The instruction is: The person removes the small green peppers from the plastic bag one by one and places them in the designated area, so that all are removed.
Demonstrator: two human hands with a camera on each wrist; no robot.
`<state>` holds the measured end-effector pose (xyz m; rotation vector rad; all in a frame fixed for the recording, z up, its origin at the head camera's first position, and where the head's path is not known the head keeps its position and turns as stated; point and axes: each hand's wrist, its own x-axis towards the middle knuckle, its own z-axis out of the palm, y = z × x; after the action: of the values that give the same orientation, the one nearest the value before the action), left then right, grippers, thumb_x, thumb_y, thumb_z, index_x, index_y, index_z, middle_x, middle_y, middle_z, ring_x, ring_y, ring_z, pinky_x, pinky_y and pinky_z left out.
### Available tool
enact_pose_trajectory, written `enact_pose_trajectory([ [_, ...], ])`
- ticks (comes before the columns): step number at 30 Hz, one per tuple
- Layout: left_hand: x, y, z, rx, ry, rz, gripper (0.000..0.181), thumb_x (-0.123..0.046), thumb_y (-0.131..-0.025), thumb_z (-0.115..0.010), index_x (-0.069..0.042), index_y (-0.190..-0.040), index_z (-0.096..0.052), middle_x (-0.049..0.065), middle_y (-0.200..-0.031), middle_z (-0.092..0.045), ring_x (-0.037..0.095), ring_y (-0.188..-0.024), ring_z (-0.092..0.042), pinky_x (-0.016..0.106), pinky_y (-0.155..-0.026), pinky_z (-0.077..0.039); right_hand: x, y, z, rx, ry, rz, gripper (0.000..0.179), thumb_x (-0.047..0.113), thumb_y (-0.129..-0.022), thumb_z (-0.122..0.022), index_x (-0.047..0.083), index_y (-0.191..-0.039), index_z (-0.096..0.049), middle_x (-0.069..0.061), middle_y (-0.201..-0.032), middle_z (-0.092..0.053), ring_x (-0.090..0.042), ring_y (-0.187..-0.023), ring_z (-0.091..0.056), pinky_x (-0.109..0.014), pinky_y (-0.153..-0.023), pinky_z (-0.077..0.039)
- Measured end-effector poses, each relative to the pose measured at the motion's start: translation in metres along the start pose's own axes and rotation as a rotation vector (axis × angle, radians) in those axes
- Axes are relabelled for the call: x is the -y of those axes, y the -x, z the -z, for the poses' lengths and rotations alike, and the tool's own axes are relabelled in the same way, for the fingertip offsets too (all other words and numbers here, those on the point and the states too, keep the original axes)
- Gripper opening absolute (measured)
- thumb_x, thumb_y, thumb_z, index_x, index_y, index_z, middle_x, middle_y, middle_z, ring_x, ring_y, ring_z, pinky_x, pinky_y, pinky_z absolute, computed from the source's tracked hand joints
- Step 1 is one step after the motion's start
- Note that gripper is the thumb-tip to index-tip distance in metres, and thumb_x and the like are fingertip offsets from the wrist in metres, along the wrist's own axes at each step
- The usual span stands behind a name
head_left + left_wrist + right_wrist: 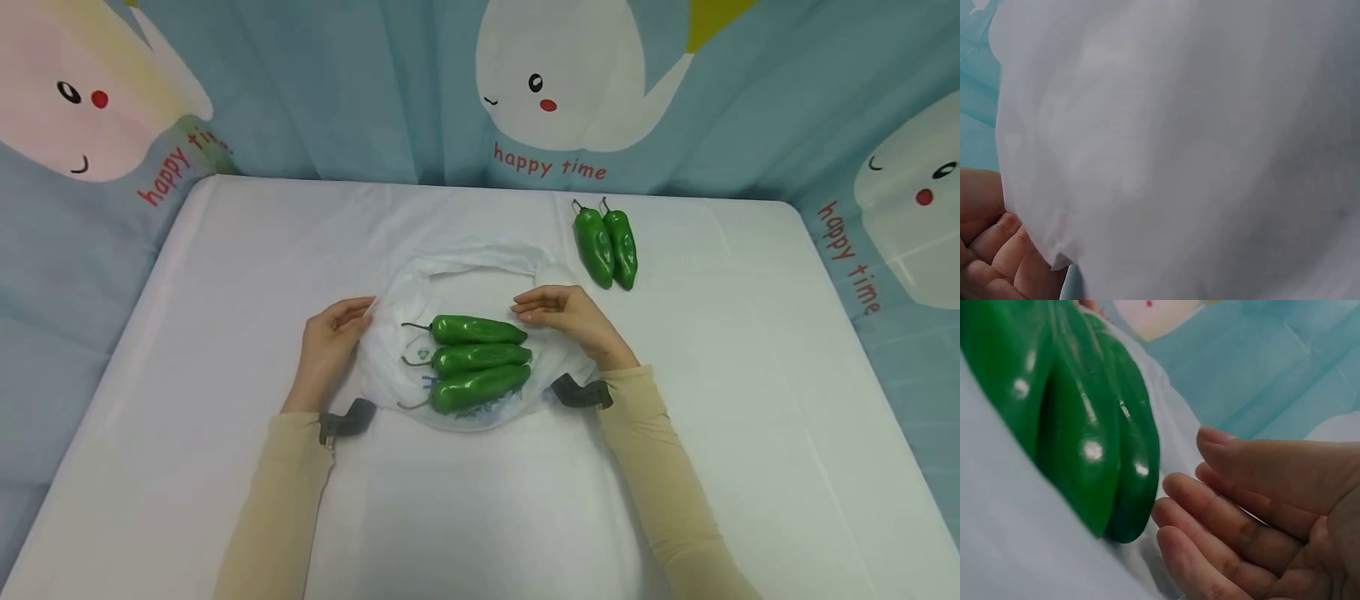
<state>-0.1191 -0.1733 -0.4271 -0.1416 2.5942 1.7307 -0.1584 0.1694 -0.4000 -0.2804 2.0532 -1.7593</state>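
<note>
A thin white plastic bag (390,367) lies spread on the table, its mouth facing up. Three green chili peppers (480,360) with long stems lie side by side within it, their tips pointing right. At the bag's left edge, my left hand (330,342) pinches the plastic between thumb and curled fingers; in the left wrist view the bag covers most of the picture. My right hand (566,317) is over the bag's right side, fingers loosely bent and holding nothing. In the right wrist view, its fingertips (1179,487) are close beside the pepper tips.
Two more green chili peppers (606,246) lie together near the table's back edge, behind my right hand. The table (750,417) has a white cover. A blue curtain (337,92) with cartoon whales hangs around its back and sides.
</note>
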Motion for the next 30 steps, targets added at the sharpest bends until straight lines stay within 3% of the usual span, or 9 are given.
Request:
enact_pose_trajectory([
  [8, 0.000, -0.002, 0.000, -0.008, 0.020, -0.024, 0.030, -0.015, -0.094, -0.059, -0.002, -0.122, -0.062, 0.015, -0.114, -0.064, 0.012, -0.101, -0.062, 0.014, -0.082, -0.046, -0.002, -0.003, -0.004, 0.065, 0.060, -0.005, 0.031, -0.004, -0.086, -0.064, -0.010, -0.116, -0.060, -0.023, -0.114, -0.063, -0.018, -0.094, -0.065, -0.030, -0.082, -0.052],
  [18, 0.000, 0.000, 0.002, -0.006, 0.026, 0.001, 0.032, -0.018, -0.094, -0.060, -0.003, -0.122, -0.062, 0.017, -0.116, -0.064, 0.001, -0.097, -0.060, 0.012, -0.081, -0.045, -0.004, -0.005, -0.008, 0.100, 0.072, -0.034, 0.029, -0.003, -0.085, -0.065, -0.011, -0.113, -0.061, -0.023, -0.109, -0.064, -0.017, -0.090, -0.065, -0.031, -0.081, -0.053],
  [30, 0.003, -0.001, 0.000, 0.005, 0.023, 0.011, 0.032, -0.017, -0.094, -0.060, -0.004, -0.123, -0.061, 0.015, -0.117, -0.063, 0.003, -0.097, -0.060, 0.012, -0.080, -0.046, -0.007, -0.005, -0.011, 0.101, 0.200, -0.009, 0.028, 0.000, -0.082, -0.071, -0.005, -0.109, -0.067, -0.015, -0.100, -0.068, -0.020, -0.091, -0.064, -0.028, -0.079, -0.052],
])
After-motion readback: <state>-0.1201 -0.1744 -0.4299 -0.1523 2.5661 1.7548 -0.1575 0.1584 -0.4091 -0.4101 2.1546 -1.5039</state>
